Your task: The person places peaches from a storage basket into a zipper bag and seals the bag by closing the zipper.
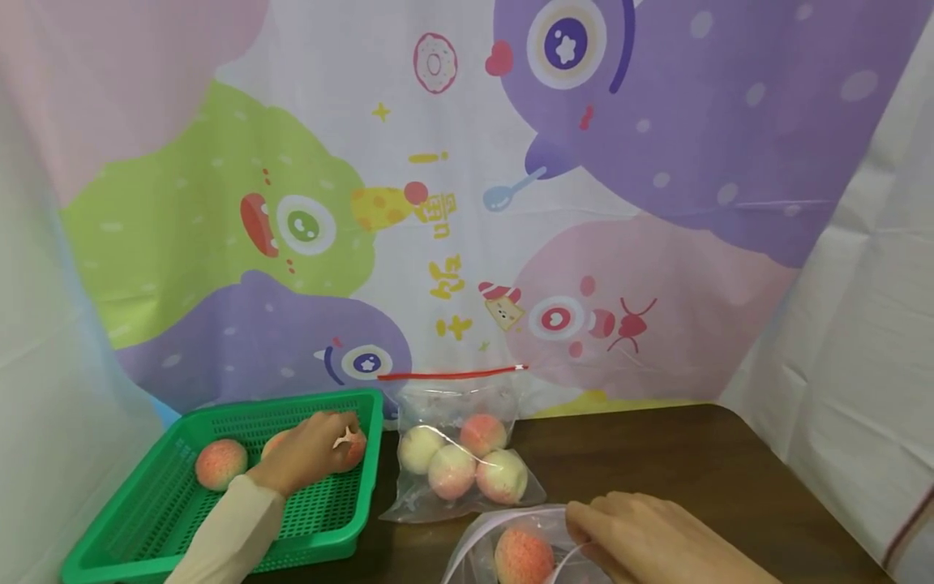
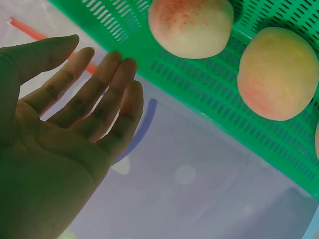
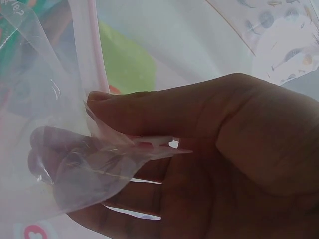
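My left hand (image 1: 314, 448) reaches over the green basket (image 1: 368, 470), beside a peach (image 1: 354, 453) at its right end. In the left wrist view the palm faces the camera, fingers loosely bent and holding nothing. Two more peaches, one at the left (image 1: 221, 465) and one partly behind the hand (image 1: 274, 443), lie in the basket. My right hand (image 1: 649, 535) pinches the edge of a clear zip bag (image 3: 89, 55) between thumb and fingers, its mouth spread apart. A reddish peach (image 1: 524, 556) sits inside this bag, whose lower part is cut off in the head view.
Behind the held bag stands another clear bag (image 1: 456, 397) with a red zip strip (image 1: 452, 375) and several peaches inside. Brown tabletop (image 1: 642, 454) extends to the right. A cartoon-printed cloth (image 1: 452, 122) hangs at the back, with white cloth at both sides.
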`<state>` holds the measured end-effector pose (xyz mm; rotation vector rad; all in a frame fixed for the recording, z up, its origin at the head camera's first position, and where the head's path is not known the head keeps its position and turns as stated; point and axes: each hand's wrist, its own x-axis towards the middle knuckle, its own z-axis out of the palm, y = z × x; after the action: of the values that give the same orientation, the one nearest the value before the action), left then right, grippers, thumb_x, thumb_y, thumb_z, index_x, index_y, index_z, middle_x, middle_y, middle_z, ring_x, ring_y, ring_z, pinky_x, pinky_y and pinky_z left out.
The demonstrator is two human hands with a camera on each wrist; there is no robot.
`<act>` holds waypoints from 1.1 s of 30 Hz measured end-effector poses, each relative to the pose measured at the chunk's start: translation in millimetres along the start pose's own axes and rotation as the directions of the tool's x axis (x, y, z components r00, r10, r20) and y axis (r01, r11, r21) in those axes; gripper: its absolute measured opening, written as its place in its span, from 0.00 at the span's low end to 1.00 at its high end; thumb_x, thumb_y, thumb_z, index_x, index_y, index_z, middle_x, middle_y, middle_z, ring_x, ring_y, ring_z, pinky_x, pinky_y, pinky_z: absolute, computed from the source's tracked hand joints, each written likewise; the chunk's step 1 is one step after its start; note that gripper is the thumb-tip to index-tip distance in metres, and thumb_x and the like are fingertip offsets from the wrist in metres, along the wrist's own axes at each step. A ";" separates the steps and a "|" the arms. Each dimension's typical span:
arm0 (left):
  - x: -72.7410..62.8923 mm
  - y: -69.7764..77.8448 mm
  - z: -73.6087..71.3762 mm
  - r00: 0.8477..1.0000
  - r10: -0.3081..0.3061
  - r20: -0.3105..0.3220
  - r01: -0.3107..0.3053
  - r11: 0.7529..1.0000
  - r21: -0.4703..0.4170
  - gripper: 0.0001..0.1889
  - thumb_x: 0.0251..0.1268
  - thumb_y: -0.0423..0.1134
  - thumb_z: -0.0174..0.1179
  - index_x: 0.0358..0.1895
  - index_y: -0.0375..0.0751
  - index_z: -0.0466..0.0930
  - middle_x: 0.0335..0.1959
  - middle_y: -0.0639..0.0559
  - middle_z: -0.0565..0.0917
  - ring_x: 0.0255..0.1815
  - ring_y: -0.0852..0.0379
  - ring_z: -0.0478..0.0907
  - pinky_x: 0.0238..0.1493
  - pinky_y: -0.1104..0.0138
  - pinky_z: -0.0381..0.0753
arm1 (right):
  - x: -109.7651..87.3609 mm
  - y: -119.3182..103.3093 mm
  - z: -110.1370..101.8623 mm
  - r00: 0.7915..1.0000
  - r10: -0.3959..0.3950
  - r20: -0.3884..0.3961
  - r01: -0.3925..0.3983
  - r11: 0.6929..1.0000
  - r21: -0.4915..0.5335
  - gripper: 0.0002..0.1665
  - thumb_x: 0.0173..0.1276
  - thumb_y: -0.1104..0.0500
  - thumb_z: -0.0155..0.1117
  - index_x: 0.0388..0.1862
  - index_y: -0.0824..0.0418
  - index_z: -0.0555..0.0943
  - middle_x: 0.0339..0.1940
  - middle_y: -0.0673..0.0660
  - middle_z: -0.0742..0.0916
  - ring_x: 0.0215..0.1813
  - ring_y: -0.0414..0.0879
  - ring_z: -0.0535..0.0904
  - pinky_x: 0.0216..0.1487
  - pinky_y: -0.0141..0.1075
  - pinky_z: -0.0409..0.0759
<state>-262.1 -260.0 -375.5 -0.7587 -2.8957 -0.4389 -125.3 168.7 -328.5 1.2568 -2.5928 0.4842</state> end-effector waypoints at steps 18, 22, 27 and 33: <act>18.8 -41.3 30.6 0.981 -0.153 0.120 0.155 0.988 -0.008 0.23 0.59 0.32 0.66 0.58 0.31 0.75 0.51 0.34 0.80 0.53 0.34 0.76 0.49 0.43 0.78 | 0.1 -0.6 -2.5 0.999 0.039 0.015 -0.039 0.999 0.016 0.23 0.55 0.67 0.64 0.26 0.40 0.65 0.20 0.33 0.63 0.26 0.29 0.63 0.27 0.26 0.65; 20.3 -45.9 29.8 0.967 -0.191 0.169 0.200 0.979 -0.039 0.29 0.57 0.37 0.69 0.62 0.34 0.72 0.54 0.36 0.80 0.54 0.33 0.76 0.52 0.42 0.77 | 0.9 -2.0 -4.4 0.998 0.058 0.029 -0.059 0.998 0.026 0.22 0.59 0.66 0.63 0.26 0.40 0.65 0.20 0.33 0.64 0.26 0.29 0.63 0.27 0.26 0.65; 23.4 -47.9 32.3 0.975 -0.169 0.144 0.174 0.984 -0.024 0.28 0.51 0.35 0.73 0.56 0.36 0.73 0.48 0.39 0.82 0.48 0.35 0.78 0.47 0.45 0.80 | 1.4 -1.6 -5.3 0.997 0.066 0.043 -0.068 0.997 0.026 0.21 0.64 0.64 0.63 0.26 0.40 0.66 0.20 0.33 0.65 0.27 0.30 0.64 0.28 0.27 0.66; 20.6 -49.1 35.4 0.979 -0.121 0.164 0.126 0.992 -0.022 0.25 0.48 0.32 0.73 0.51 0.37 0.75 0.42 0.42 0.82 0.44 0.39 0.80 0.43 0.48 0.81 | 0.1 1.8 -3.3 0.996 0.058 0.065 -0.061 0.998 0.036 0.19 0.63 0.65 0.63 0.27 0.41 0.67 0.20 0.34 0.65 0.27 0.30 0.64 0.28 0.27 0.66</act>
<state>-305.6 -280.6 -417.6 -0.6501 -3.1081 -0.4575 -126.6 171.0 -325.7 1.2292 -2.6931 0.5145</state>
